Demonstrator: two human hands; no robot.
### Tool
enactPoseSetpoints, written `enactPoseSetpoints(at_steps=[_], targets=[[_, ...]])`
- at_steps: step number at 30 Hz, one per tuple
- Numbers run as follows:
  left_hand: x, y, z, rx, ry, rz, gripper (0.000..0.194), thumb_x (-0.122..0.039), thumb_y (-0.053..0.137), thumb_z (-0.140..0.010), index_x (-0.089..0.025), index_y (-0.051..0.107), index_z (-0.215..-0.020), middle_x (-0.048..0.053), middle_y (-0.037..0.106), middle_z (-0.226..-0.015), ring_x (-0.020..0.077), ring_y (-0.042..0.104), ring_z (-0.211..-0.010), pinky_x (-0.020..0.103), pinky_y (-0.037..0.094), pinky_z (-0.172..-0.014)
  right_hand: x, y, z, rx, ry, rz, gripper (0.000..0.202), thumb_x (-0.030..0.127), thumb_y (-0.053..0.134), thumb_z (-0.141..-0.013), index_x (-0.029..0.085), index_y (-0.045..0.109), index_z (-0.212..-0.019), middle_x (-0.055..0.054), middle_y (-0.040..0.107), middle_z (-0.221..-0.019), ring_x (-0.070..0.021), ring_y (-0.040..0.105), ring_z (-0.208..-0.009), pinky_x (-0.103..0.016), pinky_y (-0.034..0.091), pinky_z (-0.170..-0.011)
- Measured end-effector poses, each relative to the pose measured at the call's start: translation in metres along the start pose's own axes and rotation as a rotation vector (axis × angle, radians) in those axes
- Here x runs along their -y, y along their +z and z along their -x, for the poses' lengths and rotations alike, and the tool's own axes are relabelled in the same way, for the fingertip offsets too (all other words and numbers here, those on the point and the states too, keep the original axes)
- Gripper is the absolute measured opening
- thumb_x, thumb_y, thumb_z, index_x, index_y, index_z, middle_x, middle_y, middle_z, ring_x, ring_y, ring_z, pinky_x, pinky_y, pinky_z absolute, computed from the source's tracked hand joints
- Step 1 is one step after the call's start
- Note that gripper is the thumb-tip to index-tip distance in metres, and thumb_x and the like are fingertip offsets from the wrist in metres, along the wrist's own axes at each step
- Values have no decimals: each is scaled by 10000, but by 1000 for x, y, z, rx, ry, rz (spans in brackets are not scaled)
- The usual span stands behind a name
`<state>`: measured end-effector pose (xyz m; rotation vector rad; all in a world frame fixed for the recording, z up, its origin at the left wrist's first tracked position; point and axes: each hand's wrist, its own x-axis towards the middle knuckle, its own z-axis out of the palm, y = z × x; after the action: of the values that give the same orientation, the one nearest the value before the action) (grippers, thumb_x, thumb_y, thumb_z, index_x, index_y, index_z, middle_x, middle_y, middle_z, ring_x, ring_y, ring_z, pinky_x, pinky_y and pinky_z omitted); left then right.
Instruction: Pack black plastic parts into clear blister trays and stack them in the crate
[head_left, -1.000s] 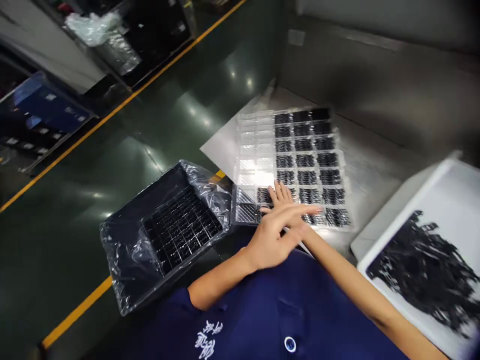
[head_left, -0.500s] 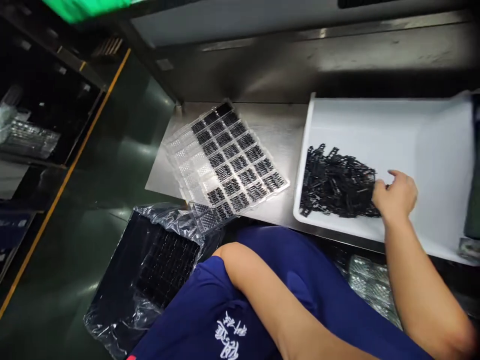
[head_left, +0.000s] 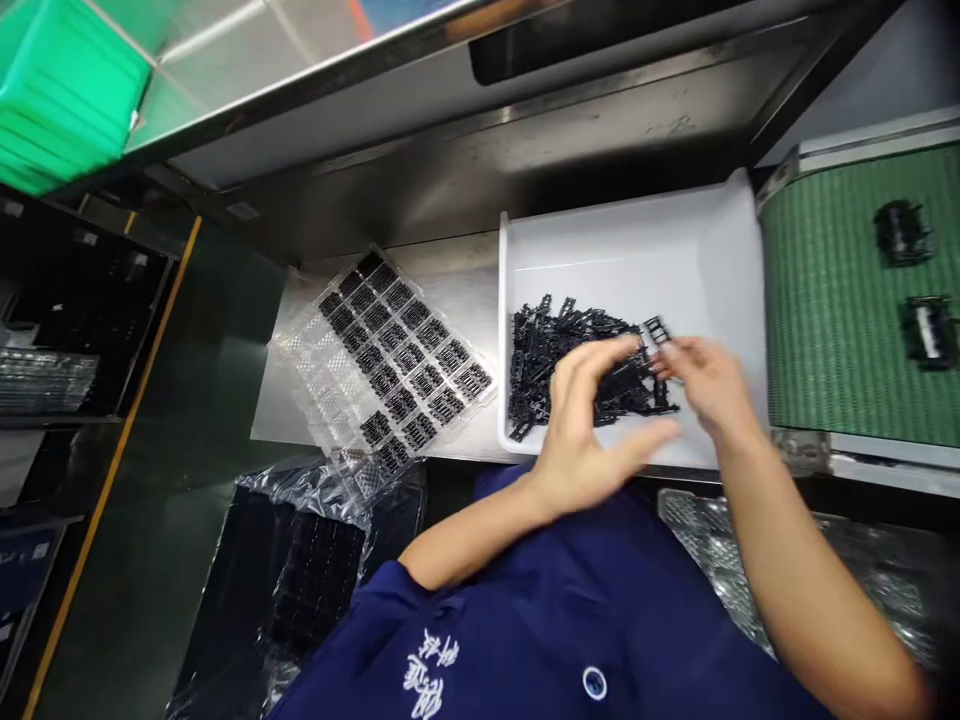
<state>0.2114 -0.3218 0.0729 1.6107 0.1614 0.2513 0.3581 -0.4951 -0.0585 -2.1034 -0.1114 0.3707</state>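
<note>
In the head view my right hand (head_left: 709,385) pinches a small black plastic frame (head_left: 657,330) with rectangular openings, held over the white bin. Close by on its left is my left hand (head_left: 581,430), thumb spread wide from the fingers and slightly blurred. Its fingertips come near the frame; whether they touch it I cannot tell. Beneath both hands a heap of similar black plastic parts (head_left: 555,350) lies in the white bin (head_left: 637,240). A clear compartment tray (head_left: 322,370) rests at an angle on the metal bench, many compartments filled with black parts.
Right of the bin runs a green conveyor belt (head_left: 832,310) carrying black assemblies (head_left: 904,235). A plastic-lined box (head_left: 247,560) stands below left of the bench. Clear trays (head_left: 720,530) sit under the bench edge. A green crate (head_left: 67,90) is on the shelf above.
My right hand has lifted from the heap's right edge and now holds a black plastic frame. My left hand has come up over the bin. The view has shifted right, showing the conveyor.
</note>
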Motion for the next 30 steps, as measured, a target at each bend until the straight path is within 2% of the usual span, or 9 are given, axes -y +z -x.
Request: enactPoseSetpoints(at_steps=[4, 7, 10, 14, 17, 20, 24, 27, 30], targets=[[55, 21, -26, -17, -328, 417, 519, -582, 653, -850, -182, 628, -1180, 123, 676, -1173, 241, 634, -1095, 400, 470, -996, 7, 13, 48, 203, -41, -23, 507, 679, 642, -808, 200, 721, -955, -75, 732, -856, -201, 672, -704, -343, 565, -665], [71, 21, -30, -194, -362, 691, 302, -459, 612, -915, -171, 629, -1003, -10, 607, -747, 112, 598, -683, 296, 504, -801, -1, 2, 37, 87, 24, 52, 472, 601, 534, -895, 171, 717, -968, -141, 718, -943, -240, 674, -790, -378, 541, -696], [59, 4, -34, -189, -510, 977, 237, -338, 498, -970, -147, 623, -1033, -46, 495, -677, 65, 449, -524, 228, 430, -594, -8, -17, 8, -84, 116, 148, 346, 473, 563, -895, 156, 693, -848, -208, 688, -956, -288, 655, -894, -434, 501, -783], [35, -25, -34, -67, -636, 1093, 285, -235, 521, -945, -78, 639, -1151, 13, 583, -800, 80, 563, -646, 221, 451, -640, 5, -27, 0, -140, 181, 154, 258, 430, 655, -817, 185, 628, -742, -135, 659, -750, -301, 660, -848, -498, 500, -820], [27, -40, -27, -34, -585, 1018, 327, -223, 678, -877, -95, 657, -1176, 47, 659, -901, 127, 669, -832, 253, 494, -825, 42, -17, 30, -57, 126, 27, 343, 518, 649, -790, 197, 627, -912, -107, 664, -733, -307, 682, -800, -490, 536, -791], [25, -52, -18, 20, -523, 1016, 420, -309, 807, -785, -127, 686, -1143, 90, 707, -1019, 202, 691, -1010, 349, 460, -1010, 91, 4, 75, 140, 29, -167, 539, 620, 641, -791, 246, 552, -1169, -41, 685, -757, -242, 695, -734, -406, 579, -744], [24, -73, -8, 94, -466, 949, 572, -405, 890, -671, -165, 703, -1155, 129, 716, -1155, 253, 685, -1080, 349, 482, -950, 146, 35, 117, 325, -36, -459, 429, 529, 748, -793, 257, 563, -1068, -12, 702, -759, -168, 671, -644, -311, 589, -660], [21, -89, -2, 109, -423, 879, 575, -432, 878, -678, -180, 706, -1166, 133, 727, -1149, 258, 699, -1051, 335, 500, -887, 164, 54, 125, 325, -59, -491, 357, 482, 777, -791, 240, 613, -995, -5, 689, -738, -147, 656, -621, -279, 585, -628], [17, -100, 2, 55, -359, 843, 507, -396, 883, -678, -176, 717, -1103, 106, 750, -1057, 233, 705, -1028, 357, 484, -963, 168, 67, 126, 267, -115, -426, 391, 500, 802, -755, 243, 641, -1002, -14, 696, -800, -160, 672, -700, -284, 595, -664]])
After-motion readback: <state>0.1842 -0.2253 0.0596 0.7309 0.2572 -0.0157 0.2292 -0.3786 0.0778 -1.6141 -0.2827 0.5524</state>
